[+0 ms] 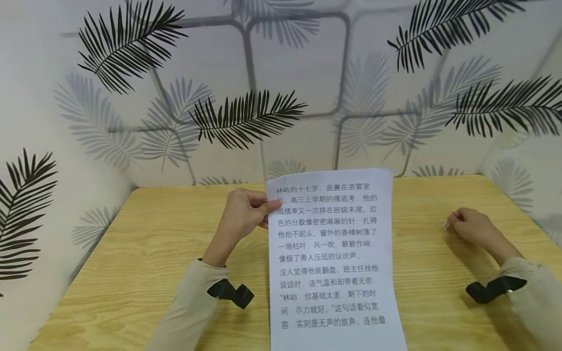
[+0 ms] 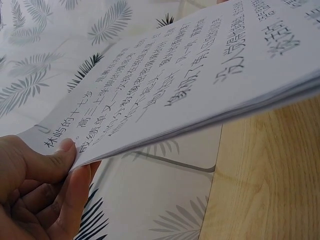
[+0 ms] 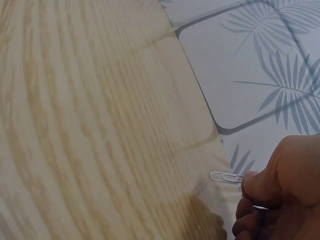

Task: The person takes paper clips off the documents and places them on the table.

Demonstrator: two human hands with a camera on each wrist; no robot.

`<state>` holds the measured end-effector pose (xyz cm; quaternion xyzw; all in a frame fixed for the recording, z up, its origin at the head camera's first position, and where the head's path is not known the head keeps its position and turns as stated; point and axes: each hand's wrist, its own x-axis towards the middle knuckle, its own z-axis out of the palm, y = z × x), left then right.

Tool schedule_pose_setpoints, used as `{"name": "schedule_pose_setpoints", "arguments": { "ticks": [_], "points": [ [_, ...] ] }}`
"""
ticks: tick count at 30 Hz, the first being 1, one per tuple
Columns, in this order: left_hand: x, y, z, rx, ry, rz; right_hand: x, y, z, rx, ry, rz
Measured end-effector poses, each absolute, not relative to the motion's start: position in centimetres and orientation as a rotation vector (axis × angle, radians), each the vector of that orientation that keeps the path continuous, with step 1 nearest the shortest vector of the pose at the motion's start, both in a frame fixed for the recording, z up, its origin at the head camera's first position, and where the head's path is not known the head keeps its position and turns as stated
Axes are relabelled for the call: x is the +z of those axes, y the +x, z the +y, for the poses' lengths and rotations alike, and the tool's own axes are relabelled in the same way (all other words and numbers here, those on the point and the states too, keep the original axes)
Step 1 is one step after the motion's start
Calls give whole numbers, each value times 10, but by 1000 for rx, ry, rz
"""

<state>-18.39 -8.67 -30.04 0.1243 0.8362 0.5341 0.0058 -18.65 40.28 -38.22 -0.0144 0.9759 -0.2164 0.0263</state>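
Note:
A stack of printed paper sheets [image 1: 329,253] is raised in front of me, its near part running out of the head view. My left hand [image 1: 246,212] pinches it by the upper left edge, thumb on the printed face and fingers behind. In the left wrist view a paper clip [image 2: 42,129] sits at the stack's top edge, near the left thumb. Off to the right, my right hand [image 1: 474,229] pinches a second, white paper clip [image 3: 226,177] between thumb and forefinger. Its looped end sticks out from the fingertips, apart from the sheets.
A wood-grain table [image 1: 145,243] lies beneath both hands. Behind its far edge stands a pale wall covering [image 1: 290,73] with leaf patterns. Each wrist carries a black camera mount; the left wrist camera [image 1: 232,292] is close to the stack's left edge.

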Motion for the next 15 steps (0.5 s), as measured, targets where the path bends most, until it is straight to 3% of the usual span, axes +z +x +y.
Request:
{"name": "schedule_pose_setpoints", "arguments": {
  "ticks": [8,15],
  "points": [
    [-300,-183,-90,1671,362,2631,-387,-193,396,-647,-105,3109],
    [-300,-183,-87,1683,387,2614,-356,-189,362,-817,-245,3361]
  ]
}}
